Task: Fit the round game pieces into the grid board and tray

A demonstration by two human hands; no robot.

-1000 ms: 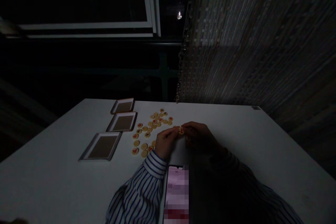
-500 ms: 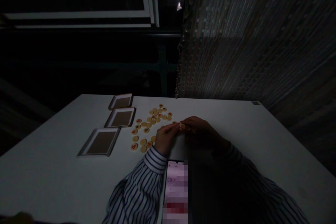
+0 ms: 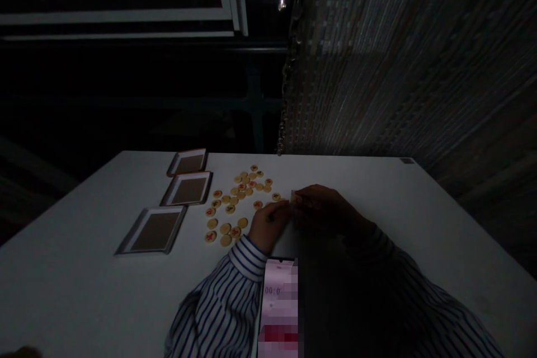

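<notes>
Both of my hands meet near the middle of the white table (image 3: 84,291). My left hand (image 3: 268,225) is curled, its fingertips pinched together against the right hand's. My right hand (image 3: 323,207) lies in deep shadow, fingers closed, with a small pale edge showing at its fingertips; I cannot make out what it is. Several round yellow game pieces (image 3: 239,201) with red or dark marks lie scattered just left of my hands. Both sleeves are striped white and dark.
Three shallow rectangular trays (image 3: 155,230) with brown insides lie in a row at the left of the pieces. A lit phone (image 3: 279,302) lies by my left sleeve near the front edge. A bead curtain (image 3: 289,67) hangs behind the table.
The yellow piece pinched up between both hands a second ago no longer shows. The hands have sunk slightly toward the table and stayed together. The camera view shifted a little.
</notes>
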